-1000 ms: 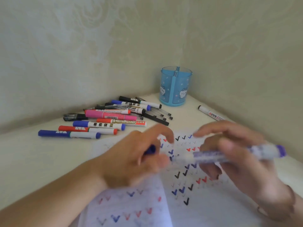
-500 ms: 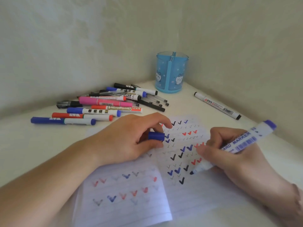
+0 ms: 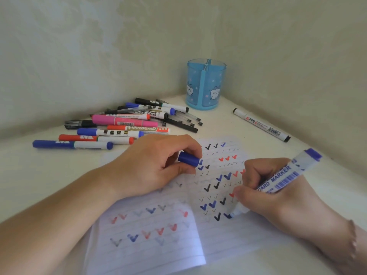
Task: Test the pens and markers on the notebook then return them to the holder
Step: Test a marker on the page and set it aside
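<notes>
An open lined notebook [image 3: 151, 253] lies in front of me, covered in red, blue and black tick marks. My right hand [image 3: 266, 197] grips a blue whiteboard marker [image 3: 286, 177], its tip touching the right page beside a fresh blue tick. My left hand [image 3: 151, 167] rests on the notebook and pinches the marker's blue cap [image 3: 188, 159] between thumb and fingers. The blue translucent holder [image 3: 205, 84] stands in the far corner. A pile of markers and pens [image 3: 123, 124] lies to its left.
A single black-capped marker [image 3: 262, 125] lies apart on the right, near the wall. Walls close in the white table [image 3: 29, 175] at the back and right, forming a corner behind the holder.
My right hand brought the uncapped marker down from mid-air onto the right page, where a new blue tick now shows. The left hand stayed on the notebook with the cap.
</notes>
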The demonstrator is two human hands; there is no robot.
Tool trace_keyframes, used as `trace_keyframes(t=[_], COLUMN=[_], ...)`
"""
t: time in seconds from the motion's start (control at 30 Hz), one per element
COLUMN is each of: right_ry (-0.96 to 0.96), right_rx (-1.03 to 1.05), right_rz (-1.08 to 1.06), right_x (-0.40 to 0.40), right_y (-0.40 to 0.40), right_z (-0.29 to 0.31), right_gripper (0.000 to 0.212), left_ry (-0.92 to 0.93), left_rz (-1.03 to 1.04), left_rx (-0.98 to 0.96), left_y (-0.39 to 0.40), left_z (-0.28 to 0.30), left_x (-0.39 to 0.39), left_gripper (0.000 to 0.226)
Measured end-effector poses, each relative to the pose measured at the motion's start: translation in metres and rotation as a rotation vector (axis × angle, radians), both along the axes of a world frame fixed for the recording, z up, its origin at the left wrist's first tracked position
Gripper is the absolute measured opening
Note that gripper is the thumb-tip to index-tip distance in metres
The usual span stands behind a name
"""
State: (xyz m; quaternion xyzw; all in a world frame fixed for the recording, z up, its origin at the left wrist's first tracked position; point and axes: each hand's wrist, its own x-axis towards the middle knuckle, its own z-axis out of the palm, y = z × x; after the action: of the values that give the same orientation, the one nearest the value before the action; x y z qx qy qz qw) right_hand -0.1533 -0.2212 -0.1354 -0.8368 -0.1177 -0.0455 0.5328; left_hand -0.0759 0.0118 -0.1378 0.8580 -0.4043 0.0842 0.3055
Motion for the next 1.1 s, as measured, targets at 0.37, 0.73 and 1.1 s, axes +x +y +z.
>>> trace_keyframes(t=[0.37, 0.73, 1.1], right_ry=[-0.037, -0.030, -0.107], right_rx=[0.396, 0.465, 0.480], right_rz=[-0.087, 0.117, 0.247], right_x=[0.003, 0.006, 0.006], right_y=[0.001, -0.004, 0.002], right_z=[0.012, 0.005, -0.001], right_gripper=[0.029, 0.019, 0.026], left_ry=[-0.104, 0.080, 0.269], left_rz=[-0.025, -0.043, -0.117], left_rx=[-0.138, -0.334, -0.478], left_y=[-0.002, -0.007, -0.017], left_z=[0.001, 0.006, 0.004], left_x=[0.000, -0.010, -0.020], left_gripper=[0.030, 0.027, 0.010])
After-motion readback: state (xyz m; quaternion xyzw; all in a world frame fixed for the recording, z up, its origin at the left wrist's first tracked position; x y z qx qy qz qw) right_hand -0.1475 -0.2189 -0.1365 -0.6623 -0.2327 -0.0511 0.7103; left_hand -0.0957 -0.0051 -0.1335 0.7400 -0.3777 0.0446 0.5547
